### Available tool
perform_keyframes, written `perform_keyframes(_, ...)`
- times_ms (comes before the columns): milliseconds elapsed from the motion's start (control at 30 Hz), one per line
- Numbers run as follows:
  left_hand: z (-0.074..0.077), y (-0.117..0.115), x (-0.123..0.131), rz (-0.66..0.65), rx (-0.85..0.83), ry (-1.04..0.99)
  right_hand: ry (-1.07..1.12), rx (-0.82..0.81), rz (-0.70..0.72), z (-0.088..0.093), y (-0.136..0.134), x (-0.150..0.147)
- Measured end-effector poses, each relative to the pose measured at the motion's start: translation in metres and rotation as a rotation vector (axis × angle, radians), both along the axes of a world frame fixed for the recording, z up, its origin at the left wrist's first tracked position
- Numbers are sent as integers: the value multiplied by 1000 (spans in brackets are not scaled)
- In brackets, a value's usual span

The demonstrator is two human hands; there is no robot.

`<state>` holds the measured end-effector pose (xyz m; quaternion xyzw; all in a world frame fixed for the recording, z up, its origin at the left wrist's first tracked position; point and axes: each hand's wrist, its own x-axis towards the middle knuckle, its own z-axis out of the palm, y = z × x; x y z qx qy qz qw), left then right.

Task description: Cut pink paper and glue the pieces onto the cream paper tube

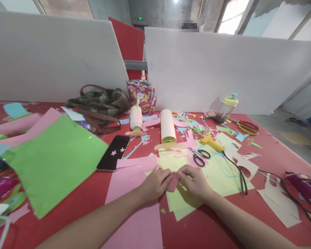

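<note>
A small piece of pink paper (173, 183) is pinched between my two hands, low over the table. My left hand (157, 183) has its fingers closed on the paper's left side. From the other side my right hand (194, 181) grips its upper right edge between thumb and fingers. Beneath them lie yellow paper sheets (181, 211) and a long pink sheet (134, 214). Black-handled scissors (199, 157) rest just beyond my right hand, beside a yellow glue gun (212, 142). Farther off stands a cream paper-wrapped cylinder (168, 126).
A phone (114, 152) with two pink stars on it lies left of centre, by a large green sheet (59, 159). At the back are a plaid bag (101, 100), a snack bag (141, 93), a smaller cylinder (136, 117) and a clear jar (225, 110). White panels (217, 72) border the table.
</note>
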<state>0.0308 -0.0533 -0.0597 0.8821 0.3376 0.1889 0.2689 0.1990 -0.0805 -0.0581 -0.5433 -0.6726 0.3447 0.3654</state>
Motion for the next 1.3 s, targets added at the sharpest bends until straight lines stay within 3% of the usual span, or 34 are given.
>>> perform_keyframes(233, -2, -2, 1, -19, 25, 1, -51, -54, 31, -1, 0, -5)
perform_keyframes(400, -3, -1, 1, -43, 79, 90, 84, -90, -39, -4, 2, -3)
perform_keyframes(500, -4, -1, 1, -80, 102, 118, 133, -109, 19, -5, 2, -2)
perform_keyframes(767, 2, -1, 1, -174, 127, 171, -47, -41, 113, 0, 3, -1)
perform_keyframes(1100, 4, 0, 1, -179, 127, 175, -11, 31, 203, 8, 5, 11)
perform_keyframes(1300, 1, 0, 2, -183, 167, 200, 6, 18, 184, 1, 3, 9)
